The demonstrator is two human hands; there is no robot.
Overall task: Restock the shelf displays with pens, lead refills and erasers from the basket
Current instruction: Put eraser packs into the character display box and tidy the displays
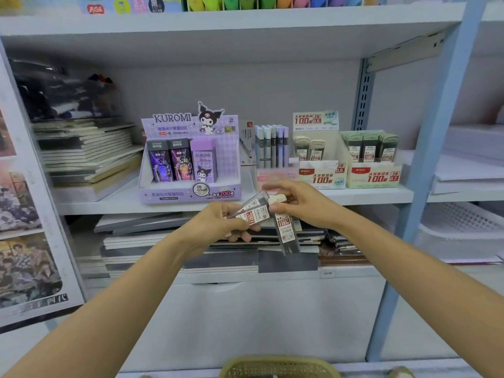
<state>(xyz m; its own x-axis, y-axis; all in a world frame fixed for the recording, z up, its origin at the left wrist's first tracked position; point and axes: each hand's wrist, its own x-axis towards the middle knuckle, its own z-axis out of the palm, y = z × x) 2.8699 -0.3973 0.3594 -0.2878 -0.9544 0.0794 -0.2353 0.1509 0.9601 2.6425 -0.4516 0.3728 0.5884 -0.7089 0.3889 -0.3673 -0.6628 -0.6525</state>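
My left hand (221,223) grips a small bunch of lead refill cases (252,212) with red and white labels, held in front of the shelf edge. My right hand (300,203) pinches the cream cap of one more lead refill case (285,230), which hangs down from my fingers. Right behind my hands, on the shelf, stands the cream 0.5 lead refill display box (317,175) with two cases in it. To its right is the 0.7 display box (373,177), filled with green-capped cases. The yellow basket (278,368) sits at the bottom edge of the view.
A purple Kuromi display box (191,170) stands left of centre on the shelf (122,204). A pink box of pastel pens (272,151) is beside it. Notebook stacks (87,154) fill the left and the lower shelf. A blue upright post (431,165) bounds the right.
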